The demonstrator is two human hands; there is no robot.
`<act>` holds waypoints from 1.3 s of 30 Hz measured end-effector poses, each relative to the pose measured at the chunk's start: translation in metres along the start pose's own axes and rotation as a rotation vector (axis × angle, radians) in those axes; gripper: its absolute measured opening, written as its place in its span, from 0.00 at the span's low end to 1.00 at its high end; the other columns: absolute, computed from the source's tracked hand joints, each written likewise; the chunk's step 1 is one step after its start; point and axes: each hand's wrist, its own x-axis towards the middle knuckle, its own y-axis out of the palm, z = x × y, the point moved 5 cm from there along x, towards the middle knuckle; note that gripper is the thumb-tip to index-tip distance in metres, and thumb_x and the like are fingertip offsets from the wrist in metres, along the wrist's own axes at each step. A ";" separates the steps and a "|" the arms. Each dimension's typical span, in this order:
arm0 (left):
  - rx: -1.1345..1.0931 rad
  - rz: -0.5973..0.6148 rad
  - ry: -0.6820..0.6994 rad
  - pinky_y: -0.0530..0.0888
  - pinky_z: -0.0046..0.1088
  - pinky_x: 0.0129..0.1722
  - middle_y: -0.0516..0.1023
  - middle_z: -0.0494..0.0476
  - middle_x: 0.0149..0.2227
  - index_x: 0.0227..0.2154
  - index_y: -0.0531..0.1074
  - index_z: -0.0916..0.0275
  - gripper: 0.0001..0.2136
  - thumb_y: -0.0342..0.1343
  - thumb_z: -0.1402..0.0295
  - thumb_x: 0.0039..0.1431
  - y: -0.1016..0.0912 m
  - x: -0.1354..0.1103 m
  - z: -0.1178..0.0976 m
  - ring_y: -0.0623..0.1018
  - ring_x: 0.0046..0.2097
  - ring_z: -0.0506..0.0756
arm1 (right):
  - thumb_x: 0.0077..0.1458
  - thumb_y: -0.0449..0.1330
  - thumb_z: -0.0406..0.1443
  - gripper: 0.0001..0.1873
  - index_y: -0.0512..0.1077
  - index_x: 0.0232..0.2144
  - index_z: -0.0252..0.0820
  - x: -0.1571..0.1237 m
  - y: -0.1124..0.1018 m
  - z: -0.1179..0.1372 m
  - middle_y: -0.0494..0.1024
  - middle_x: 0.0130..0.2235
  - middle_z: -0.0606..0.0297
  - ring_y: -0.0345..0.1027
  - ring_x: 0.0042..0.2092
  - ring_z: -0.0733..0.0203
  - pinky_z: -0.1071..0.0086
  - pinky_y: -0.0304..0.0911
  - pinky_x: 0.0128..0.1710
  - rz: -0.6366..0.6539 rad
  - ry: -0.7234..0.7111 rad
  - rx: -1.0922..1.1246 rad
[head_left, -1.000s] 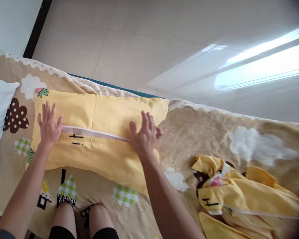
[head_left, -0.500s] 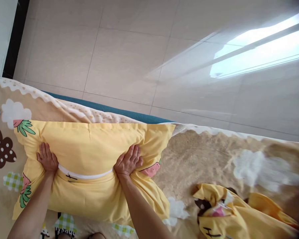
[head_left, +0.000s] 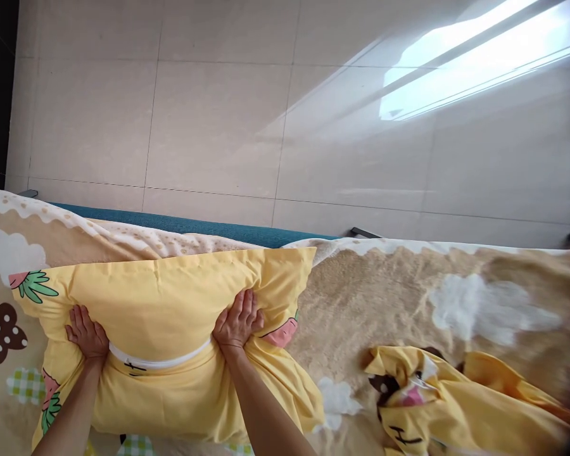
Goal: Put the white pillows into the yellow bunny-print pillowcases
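A plump yellow pillow (head_left: 171, 297) in a strawberry-print case lies on the tan patterned bedspread (head_left: 389, 297). A white zipper band (head_left: 159, 362) runs across its near face. My left hand (head_left: 86, 332) presses into the pillow's left side with fingers spread. My right hand (head_left: 240, 320) presses flat into the pillow right of the zipper, fingers stretched out. Both hands dent the pillow; neither holds anything.
A crumpled yellow pillowcase (head_left: 446, 405) with cartoon print lies on the bedspread at lower right. A teal mattress edge (head_left: 194, 226) runs along the far side of the bed. Beyond it is pale tiled floor (head_left: 218, 114) with a bright sunlit streak.
My hands have gone from resting on the flat pillow to pushing into it. The pillow has bulged and tilted up, and the view has lifted toward the floor.
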 end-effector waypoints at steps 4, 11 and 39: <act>0.002 0.006 0.009 0.45 0.56 0.65 0.60 0.78 0.65 0.67 0.53 0.69 0.32 0.31 0.55 0.66 0.000 0.000 -0.001 0.52 0.70 0.66 | 0.59 0.46 0.37 0.38 0.42 0.70 0.35 0.000 0.001 0.000 0.58 0.65 0.40 0.51 0.66 0.41 0.41 0.43 0.62 -0.014 -0.004 0.008; -0.012 0.040 -0.029 0.43 0.57 0.65 0.59 0.78 0.65 0.67 0.53 0.70 0.32 0.32 0.55 0.65 -0.001 0.000 -0.002 0.52 0.70 0.66 | 0.60 0.45 0.37 0.38 0.42 0.70 0.35 0.001 0.001 0.000 0.59 0.64 0.40 0.53 0.65 0.41 0.41 0.43 0.61 -0.026 -0.007 0.011; 0.006 -0.069 0.060 0.46 0.57 0.64 0.62 0.80 0.63 0.65 0.57 0.75 0.30 0.36 0.60 0.65 0.005 -0.001 0.002 0.54 0.69 0.66 | 0.60 0.46 0.35 0.38 0.42 0.70 0.36 0.004 -0.004 0.006 0.61 0.63 0.42 0.54 0.65 0.43 0.43 0.48 0.59 -0.143 -0.063 -0.032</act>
